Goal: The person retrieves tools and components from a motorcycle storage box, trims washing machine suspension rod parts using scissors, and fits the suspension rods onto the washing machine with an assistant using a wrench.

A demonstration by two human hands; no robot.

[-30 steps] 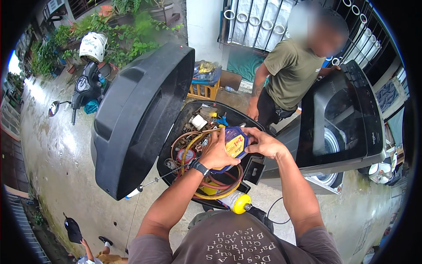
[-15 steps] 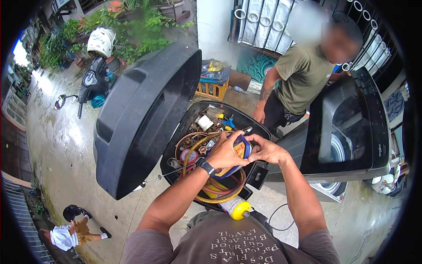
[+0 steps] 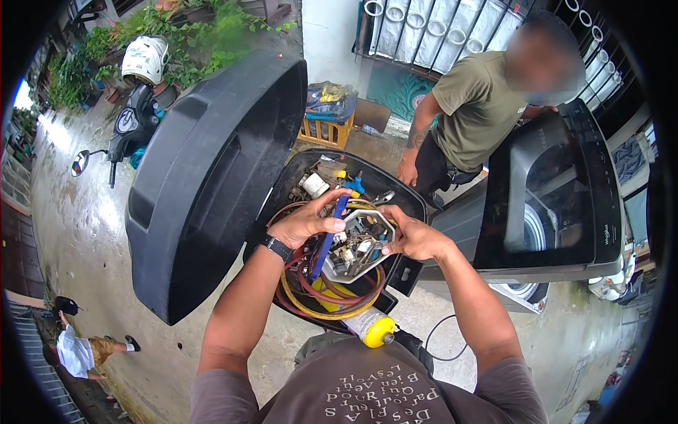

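My left hand (image 3: 311, 222) grips a blue lid (image 3: 323, 251), tilted almost on edge at the left side of a pale octagonal container (image 3: 359, 244) full of small metal fittings and parts. My right hand (image 3: 413, 237) is closed on that container's right rim. Both are held over an open black carry box (image 3: 417, 205), whose big hinged lid (image 3: 187, 191) stands up on the left. Inside the box lie coiled red and yellow hoses (image 3: 311, 304), assorted fittings and a blue-handled piece (image 3: 353, 184). A yellow-topped gas cylinder (image 3: 371, 328) lies at its near end.
A person (image 3: 470, 120) in olive stands beside a tilted top-load washing machine (image 3: 544, 191) on the right. A yellow crate (image 3: 325, 127) sits by the wall. A scooter (image 3: 131, 127) with a white helmet is parked back left. Another person (image 3: 78, 350) walks at lower left.
The blue container's printed lid has been lifted off and swung up to the left by my left hand, exposing the parts inside. The person at lower left has moved further left.
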